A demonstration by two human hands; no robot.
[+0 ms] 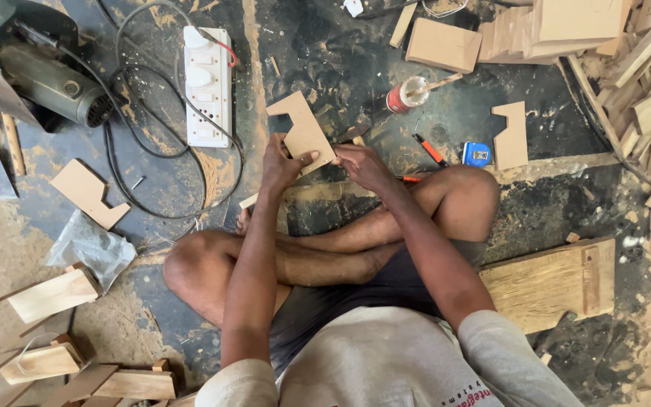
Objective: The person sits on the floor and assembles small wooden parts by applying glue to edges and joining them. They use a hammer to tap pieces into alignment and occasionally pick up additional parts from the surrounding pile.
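notched board [304, 130] gripped in our left hand [280, 162], fingers closed round its edge, tilted up while our right hand [362, 164] pinches its lower corner

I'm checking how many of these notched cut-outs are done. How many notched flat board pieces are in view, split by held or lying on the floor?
Held in the left hand and right hand: 1, the notched board piece
Lying on the floor: 2, left floor piece and right floor piece
Total: 3
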